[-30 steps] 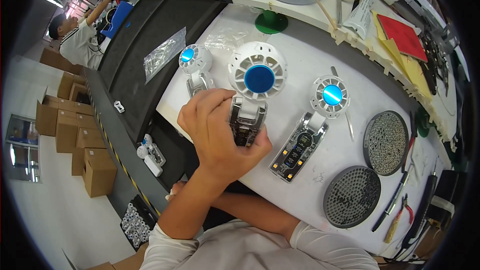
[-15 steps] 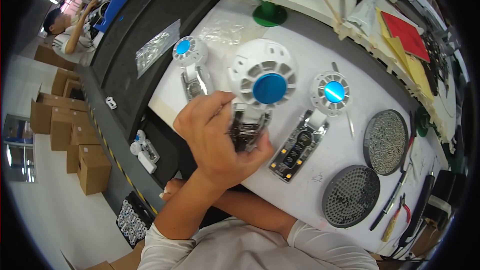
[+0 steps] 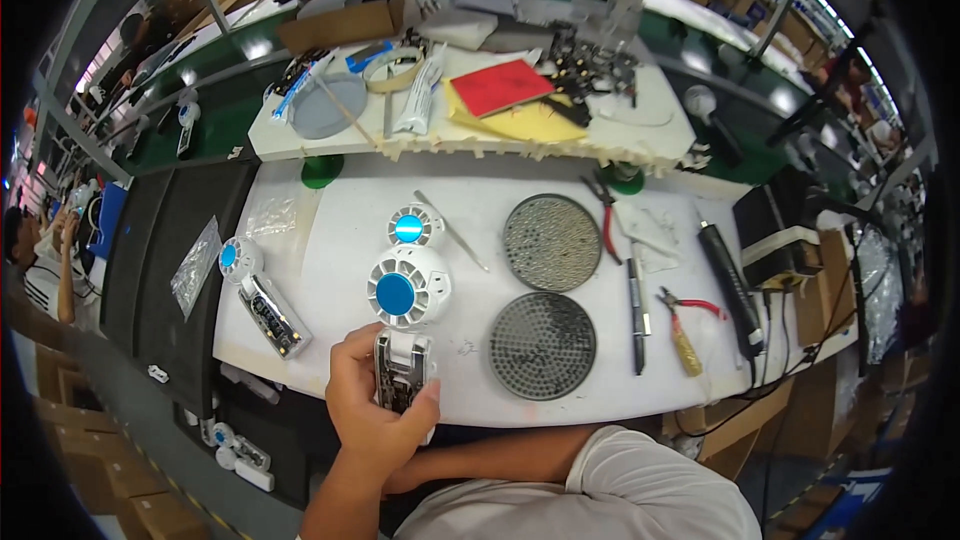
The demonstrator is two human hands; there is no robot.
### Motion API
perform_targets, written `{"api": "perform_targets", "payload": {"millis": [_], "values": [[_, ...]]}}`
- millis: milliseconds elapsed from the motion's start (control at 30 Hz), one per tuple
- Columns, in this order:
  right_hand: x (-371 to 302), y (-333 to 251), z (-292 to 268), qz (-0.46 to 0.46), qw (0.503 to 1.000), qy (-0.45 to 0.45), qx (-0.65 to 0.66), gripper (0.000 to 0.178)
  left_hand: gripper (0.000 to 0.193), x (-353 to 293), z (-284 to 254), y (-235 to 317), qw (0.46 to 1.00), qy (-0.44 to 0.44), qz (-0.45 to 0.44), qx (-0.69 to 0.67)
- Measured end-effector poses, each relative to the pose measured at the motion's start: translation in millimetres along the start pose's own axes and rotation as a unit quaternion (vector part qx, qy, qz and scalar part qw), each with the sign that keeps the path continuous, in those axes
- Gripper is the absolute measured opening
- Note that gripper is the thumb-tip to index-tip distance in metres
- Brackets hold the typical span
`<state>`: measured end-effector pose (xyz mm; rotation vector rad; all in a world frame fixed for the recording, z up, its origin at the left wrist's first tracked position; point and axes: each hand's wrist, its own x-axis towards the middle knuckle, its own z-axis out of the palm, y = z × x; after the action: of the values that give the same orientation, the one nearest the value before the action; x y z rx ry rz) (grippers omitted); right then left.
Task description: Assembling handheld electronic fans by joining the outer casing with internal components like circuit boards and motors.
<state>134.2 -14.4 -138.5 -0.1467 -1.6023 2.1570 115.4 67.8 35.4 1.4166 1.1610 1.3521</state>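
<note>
My left hand (image 3: 372, 410) is closed round the clear handle of a handheld fan (image 3: 394, 292), with the thumb along its right side. This fan has a white slatted round head, a blue disc and a dark circuit board showing in the handle. Just beyond it lies a second fan (image 3: 408, 228), its handle hidden behind the held one. A third fan (image 3: 270, 312) rests tilted on the table's left side, its circuit board visible through the clear casing. From the lower right my right forearm (image 3: 490, 455) passes behind my left wrist, which hides the right hand and its fingers.
Two round trays of small parts, an upper one (image 3: 552, 243) and a lower one (image 3: 543, 345), stand right of the fans. A thin metal rod (image 3: 452, 232), red-handled pliers (image 3: 692, 330), a pen-like tool (image 3: 638, 315) and a black electric screwdriver (image 3: 731, 290) lie around. Beyond runs a cluttered white shelf (image 3: 340, 145).
My view has turned toward the right and farther bench. The held fan appears lower and smaller, still in my left hand. My right fingers, partly visible before, are now hidden.
</note>
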Motion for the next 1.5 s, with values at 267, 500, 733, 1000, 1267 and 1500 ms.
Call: {"api": "perform_targets", "payload": {"millis": [267,500,733,1000,1267,1500], "values": [[-153,-148,4,0.067,0.971,0.048,-0.223,0.017,0.059,29,-29,-6,0.989,0.104,-0.033,0.101],[-161,-316,-62,-0.026,0.690,0.425,-0.586,0.007,0.073,41,-30,-35,0.995,0.067,-0.068,-0.001],[-103,-341,-190,-0.042,0.393,0.424,-0.815,0.016,0.078,33,-37,-38,0.995,0.060,-0.049,-0.064],[-97,-331,-218,-0.025,0.347,0.394,-0.851,0.016,0.082,34,-41,-37,0.993,0.049,-0.045,-0.100],[-86,-325,-135,-0.136,0.795,0.467,-0.363,0.003,0.097,24,-44,-30,0.976,0.039,-0.056,-0.207],[-72,-302,-59,-0.127,0.872,0.352,-0.316,0.016,0.110,-11,-20,4,0.952,-0.017,-0.016,-0.307]]}}
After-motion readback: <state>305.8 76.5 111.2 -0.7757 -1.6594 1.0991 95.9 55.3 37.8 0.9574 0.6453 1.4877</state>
